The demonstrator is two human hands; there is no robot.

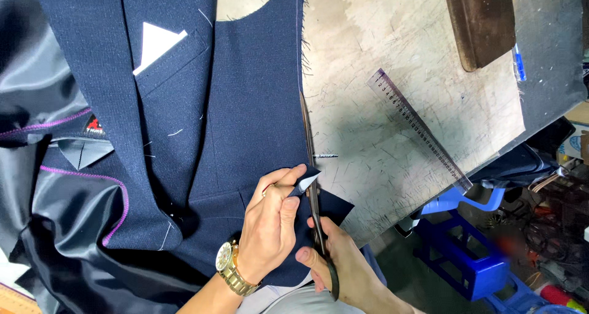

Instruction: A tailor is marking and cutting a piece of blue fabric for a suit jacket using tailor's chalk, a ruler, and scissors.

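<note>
Pinching the raw edge of the navy jacket front (pixel 245 105) just below the middle of the frame, the left hand (pixel 270 222) had its grip pressed together on a small turned-up corner of cloth, apparently to keep the edge taut and lifted where the blades met it. The right hand (pixel 343 265), at the bottom centre, was closed through the handles of the scissors (pixel 314 185), whose long blades ran up along the jacket's right-hand edge, lying nearly flat against the bench (pixel 399 50) so the cut could follow that line. A gold wristwatch (pixel 232 266) sat on the left wrist. A white pocket square (pixel 156 41) showed in the breast pocket at upper left. A clear ruler (pixel 420 130) lay slanted on the scarred bench to the right, apart from the cloth, with a dark wooden block (pixel 481 19) at the top.
</note>
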